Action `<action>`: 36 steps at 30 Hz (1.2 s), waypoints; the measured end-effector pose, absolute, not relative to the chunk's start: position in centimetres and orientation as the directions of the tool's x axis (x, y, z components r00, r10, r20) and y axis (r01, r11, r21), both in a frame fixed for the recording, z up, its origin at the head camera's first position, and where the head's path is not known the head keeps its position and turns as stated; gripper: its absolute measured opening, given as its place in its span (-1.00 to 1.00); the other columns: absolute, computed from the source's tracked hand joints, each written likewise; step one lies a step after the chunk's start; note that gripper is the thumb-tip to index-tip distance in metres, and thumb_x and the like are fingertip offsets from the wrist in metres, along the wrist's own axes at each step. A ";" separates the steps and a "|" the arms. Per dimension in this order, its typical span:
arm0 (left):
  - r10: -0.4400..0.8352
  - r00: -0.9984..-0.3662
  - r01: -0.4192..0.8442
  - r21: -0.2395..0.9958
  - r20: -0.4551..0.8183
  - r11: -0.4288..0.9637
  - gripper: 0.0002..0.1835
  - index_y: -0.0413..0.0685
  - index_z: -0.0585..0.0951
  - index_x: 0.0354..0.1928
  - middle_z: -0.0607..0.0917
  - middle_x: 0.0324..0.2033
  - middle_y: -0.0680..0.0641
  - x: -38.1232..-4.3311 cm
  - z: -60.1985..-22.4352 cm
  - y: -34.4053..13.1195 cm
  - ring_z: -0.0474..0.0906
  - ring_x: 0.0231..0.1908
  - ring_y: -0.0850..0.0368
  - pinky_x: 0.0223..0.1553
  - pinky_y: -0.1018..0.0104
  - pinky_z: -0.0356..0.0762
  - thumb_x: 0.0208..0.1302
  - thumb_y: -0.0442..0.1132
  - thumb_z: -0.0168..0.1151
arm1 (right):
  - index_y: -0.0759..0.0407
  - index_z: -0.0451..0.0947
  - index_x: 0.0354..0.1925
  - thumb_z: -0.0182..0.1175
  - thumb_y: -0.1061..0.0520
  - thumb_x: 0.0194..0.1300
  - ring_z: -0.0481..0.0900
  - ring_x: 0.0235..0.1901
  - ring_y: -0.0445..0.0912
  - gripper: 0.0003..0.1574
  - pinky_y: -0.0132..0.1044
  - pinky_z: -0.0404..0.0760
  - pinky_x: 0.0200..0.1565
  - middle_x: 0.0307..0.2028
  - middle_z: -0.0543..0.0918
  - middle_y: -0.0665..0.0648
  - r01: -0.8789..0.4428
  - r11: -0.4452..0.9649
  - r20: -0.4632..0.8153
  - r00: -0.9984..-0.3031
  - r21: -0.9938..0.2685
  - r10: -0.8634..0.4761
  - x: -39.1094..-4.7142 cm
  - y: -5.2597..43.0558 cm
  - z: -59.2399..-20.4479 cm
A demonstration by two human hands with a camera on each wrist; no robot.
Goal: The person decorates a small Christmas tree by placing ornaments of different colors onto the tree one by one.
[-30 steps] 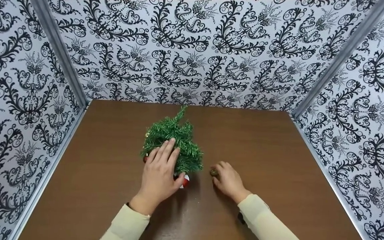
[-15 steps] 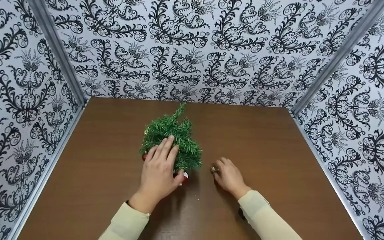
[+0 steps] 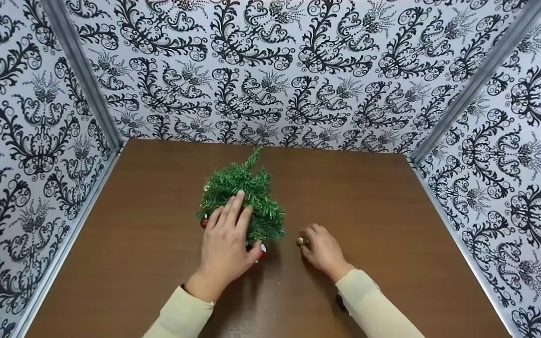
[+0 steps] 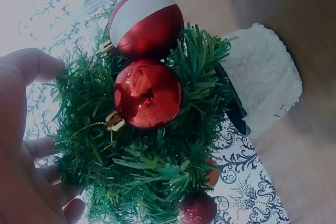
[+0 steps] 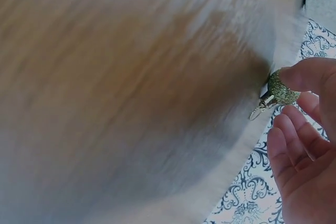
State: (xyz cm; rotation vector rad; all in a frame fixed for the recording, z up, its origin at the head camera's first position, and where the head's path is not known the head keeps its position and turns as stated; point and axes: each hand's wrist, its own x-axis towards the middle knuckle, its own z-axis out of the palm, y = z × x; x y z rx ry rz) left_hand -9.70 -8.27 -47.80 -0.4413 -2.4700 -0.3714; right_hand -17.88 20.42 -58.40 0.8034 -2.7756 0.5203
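Note:
A small green artificial Christmas tree [image 3: 266, 211] stands left of the table's middle. My left hand [image 3: 226, 239] rests on its near side with fingers fairly straight. In the left wrist view, a red-and-white bauble [image 4: 147, 24], a shiny red bauble [image 4: 148, 94] and a glittery dark red bauble [image 4: 197, 208] hang among the branches. The tree's base [image 4: 265, 80] is white and fuzzy. To the right of the tree, my right hand [image 3: 324, 251] pinches a small gold glitter bauble [image 5: 282, 88] between thumb and finger. A thin loop sticks out of its metal cap.
The brown table [image 3: 369, 197] is enclosed by patterned black-and-white panels [image 3: 270, 70] at the back and sides. Grey metal posts [image 3: 482, 80] stand at the back corners.
My left hand stays on the tree. The right hand has barely moved; the gold bauble now shows a little more past its fingertips.

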 end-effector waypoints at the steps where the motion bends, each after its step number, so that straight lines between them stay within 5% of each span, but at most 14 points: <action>1: 0.224 -0.765 0.391 0.159 0.604 0.906 -0.21 -0.19 0.51 0.24 0.22 0.48 -0.19 -9.7 -47.8 -8.2 0.20 0.42 -0.09 0.33 -0.06 0.16 0.01 0.15 0.38 | 0.18 0.61 0.02 0.40 0.20 0.12 0.55 -0.04 0.09 -0.55 0.02 0.58 -0.02 -0.06 0.58 0.13 -0.550 0.790 0.289 -0.829 -0.269 -0.478 -17.9 20.4 -58.4; 15: 0.231 -0.756 0.373 0.114 0.612 0.921 -0.09 -0.22 0.42 0.36 0.28 0.45 -0.21 -9.7 -47.6 -8.0 0.28 0.37 -0.11 0.32 -0.08 0.19 0.00 0.12 0.41 | 0.15 0.61 -0.14 0.43 0.16 0.13 0.59 -0.19 0.06 -0.69 0.00 0.62 -0.14 -0.21 0.58 0.11 -0.559 0.815 0.298 -0.812 -0.149 -0.502 -18.0 20.1 -58.2; 36: 0.268 -0.743 0.439 0.144 0.614 0.887 -0.29 -0.16 0.54 0.21 0.29 0.45 -0.13 -10.2 -47.8 -9.2 0.30 0.36 -0.06 0.34 -0.03 0.17 0.00 0.00 0.42 | 0.09 0.65 -0.20 0.44 0.13 0.16 0.63 -0.29 0.06 -0.77 0.00 0.66 -0.29 -0.26 0.60 0.12 -0.538 0.836 0.310 -0.818 -0.112 -0.485 -18.0 19.9 -58.2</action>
